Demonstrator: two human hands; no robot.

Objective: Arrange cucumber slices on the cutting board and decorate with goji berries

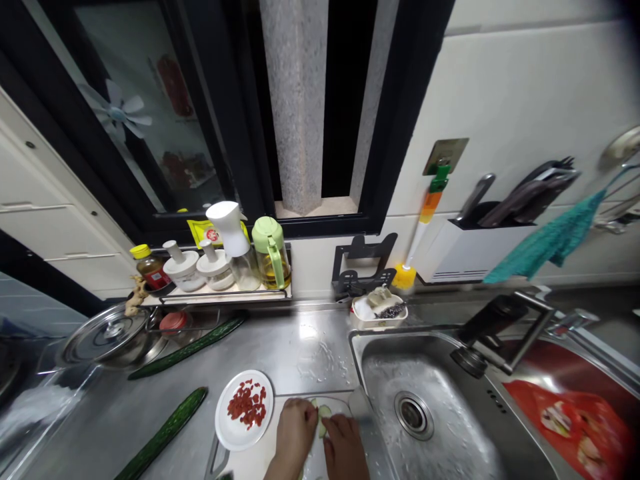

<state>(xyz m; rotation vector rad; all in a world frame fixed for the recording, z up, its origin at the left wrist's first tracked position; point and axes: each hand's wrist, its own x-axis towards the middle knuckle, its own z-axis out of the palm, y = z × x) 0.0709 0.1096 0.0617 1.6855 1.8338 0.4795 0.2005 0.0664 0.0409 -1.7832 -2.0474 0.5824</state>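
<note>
Both my hands are low in the centre of the head view, over a white cutting board (250, 463). My left hand (296, 430) is closed, its fingertips pressed together near pale green cucumber slices (325, 411); anything small in the pinch is too hidden to name. My right hand (346, 445) has its fingers curled onto a slice from the right. Just beyond it lies a blurred grey, blade-like shape (359, 405). A white plate (223, 431) of small red dried berries (247, 404) stands left of my hands, partly over the board's edge.
Two whole cucumbers (163, 437) lie on the steel counter at left. Behind stands a rack with an oil jug (270, 250) and seasoning jars (183, 269). On the right are a sink (430, 373), a black faucet (493, 327), a red bag (575, 423) and a knife holder (475, 250).
</note>
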